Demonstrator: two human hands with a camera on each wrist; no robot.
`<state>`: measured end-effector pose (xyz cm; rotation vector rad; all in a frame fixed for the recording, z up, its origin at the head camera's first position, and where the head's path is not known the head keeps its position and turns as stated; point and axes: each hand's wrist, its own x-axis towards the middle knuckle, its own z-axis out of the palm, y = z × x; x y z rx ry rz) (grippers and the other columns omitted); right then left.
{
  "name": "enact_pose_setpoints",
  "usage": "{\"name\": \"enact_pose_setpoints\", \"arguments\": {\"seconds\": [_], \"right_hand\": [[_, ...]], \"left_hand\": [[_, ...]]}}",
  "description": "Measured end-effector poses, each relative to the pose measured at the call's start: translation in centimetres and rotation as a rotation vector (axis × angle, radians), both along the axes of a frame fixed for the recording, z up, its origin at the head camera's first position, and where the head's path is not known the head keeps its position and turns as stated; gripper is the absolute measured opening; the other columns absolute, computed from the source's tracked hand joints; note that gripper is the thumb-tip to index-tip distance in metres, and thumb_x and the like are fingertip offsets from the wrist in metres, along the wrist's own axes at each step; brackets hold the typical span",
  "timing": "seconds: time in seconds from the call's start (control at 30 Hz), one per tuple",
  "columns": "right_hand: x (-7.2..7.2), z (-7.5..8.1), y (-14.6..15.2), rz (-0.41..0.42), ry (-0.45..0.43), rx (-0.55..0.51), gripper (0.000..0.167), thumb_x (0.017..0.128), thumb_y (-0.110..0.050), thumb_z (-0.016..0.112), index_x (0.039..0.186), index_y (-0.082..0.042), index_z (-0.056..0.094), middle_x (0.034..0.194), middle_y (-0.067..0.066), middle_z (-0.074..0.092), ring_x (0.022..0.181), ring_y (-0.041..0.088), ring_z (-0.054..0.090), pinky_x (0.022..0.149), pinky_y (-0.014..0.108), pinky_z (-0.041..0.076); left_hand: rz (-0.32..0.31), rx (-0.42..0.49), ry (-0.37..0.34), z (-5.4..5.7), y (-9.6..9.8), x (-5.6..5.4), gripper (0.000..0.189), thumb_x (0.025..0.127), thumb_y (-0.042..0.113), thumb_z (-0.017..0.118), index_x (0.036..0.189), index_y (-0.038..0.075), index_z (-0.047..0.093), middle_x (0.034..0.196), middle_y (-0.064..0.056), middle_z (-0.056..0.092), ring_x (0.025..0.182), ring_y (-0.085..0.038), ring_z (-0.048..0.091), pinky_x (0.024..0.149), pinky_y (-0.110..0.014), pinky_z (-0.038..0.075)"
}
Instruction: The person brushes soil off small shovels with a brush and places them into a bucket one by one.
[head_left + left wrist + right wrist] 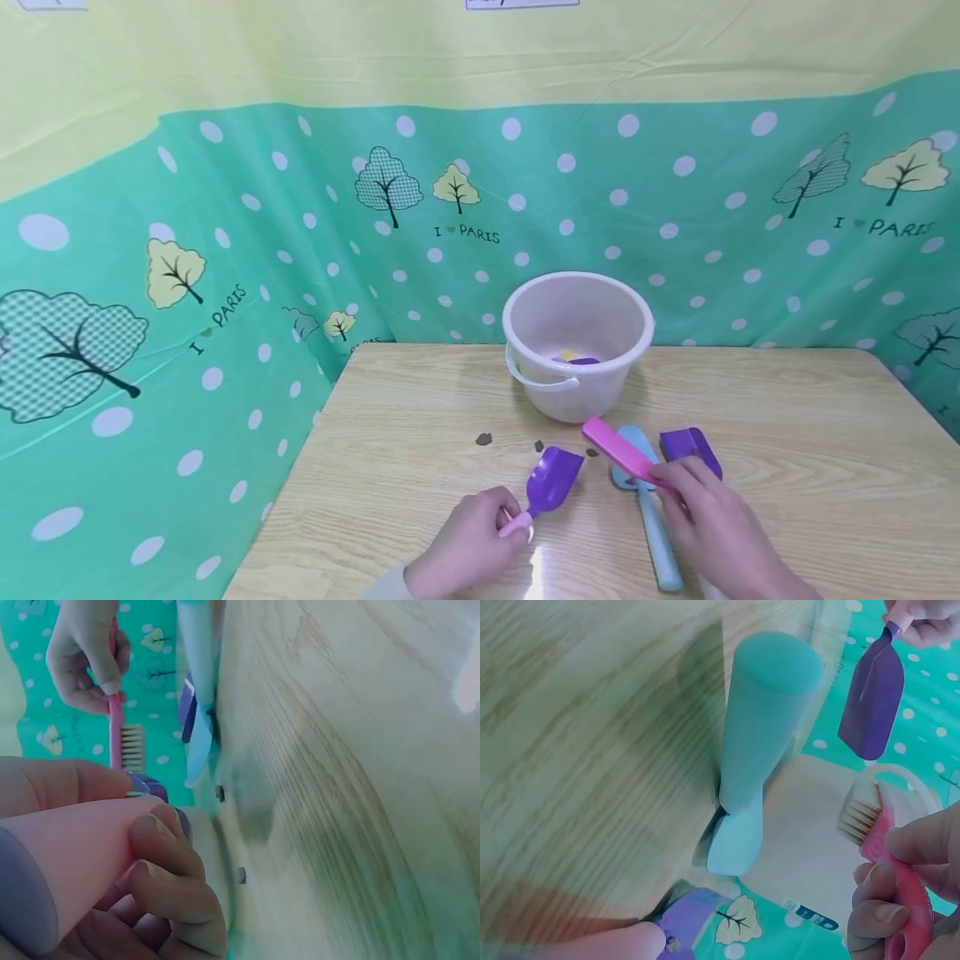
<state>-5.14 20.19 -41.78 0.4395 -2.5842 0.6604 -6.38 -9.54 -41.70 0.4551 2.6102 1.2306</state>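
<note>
Using the worktop (397, 400) as reference plane, keep strokes clear of the white bucket (592, 396) at the far side and the blue shovel (658, 542) at right. The left hand (468, 537) has its fingers (176, 892) curled round the pink handle (515, 524) of the purple scoop (552, 481), held raised; seating it flush should serve best. The right hand (716, 521) grips the pink brush (621, 448), bristles (861, 819) downward, above the worktop; short, light strokes appear suitable. Three dark scraps (483, 439) lie on the bucket's near side.
</note>
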Motion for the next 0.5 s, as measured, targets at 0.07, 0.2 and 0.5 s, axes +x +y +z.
{"name": "enact_pose_setpoints", "arguments": {"seconds": [0.07, 0.2, 0.5], "right_hand": [[0.01, 0.12, 0.16, 0.004, 0.016, -0.004, 0.035, 0.073, 0.002, 0.075, 0.104, -0.013, 0.066, 0.094, -0.01, 0.055, 0.07, 0.002, 0.047, 0.055, 0.019, 0.045], [0.03, 0.29, 0.34, 0.008, 0.026, -0.014, 0.036, 0.072, 0.003, 0.075, 0.105, -0.011, 0.067, 0.093, -0.01, 0.055, 0.069, 0.001, 0.046, 0.054, 0.019, 0.044], [0.17, 0.52, 0.18, 0.005, 0.002, -0.018, 0.036, 0.073, 0.003, 0.075, 0.104, -0.012, 0.067, 0.092, -0.01, 0.055, 0.068, 0.0, 0.045, 0.053, 0.018, 0.043]], "left_hand": [[0.01, 0.016, -0.028, -0.03, -0.05, 0.01, 0.018, 0.076, 0.021, 0.072, 0.085, 0.013, 0.059, 0.06, 0.01, 0.054, 0.048, -0.003, 0.047, 0.042, -0.022, 0.042], [0.027, 0.047, -0.095, -0.04, -0.12, 0.07, 0.026, 0.074, 0.024, 0.077, 0.087, 0.013, 0.058, 0.063, 0.006, 0.054, 0.05, -0.006, 0.049, 0.042, -0.023, 0.043], [0.024, 0.174, -0.226, 0.13, -0.29, -0.24, 0.019, 0.083, 0.022, 0.07, 0.09, 0.009, 0.058, 0.071, 0.002, 0.058, 0.045, -0.007, 0.044, 0.034, -0.018, 0.035]]}}
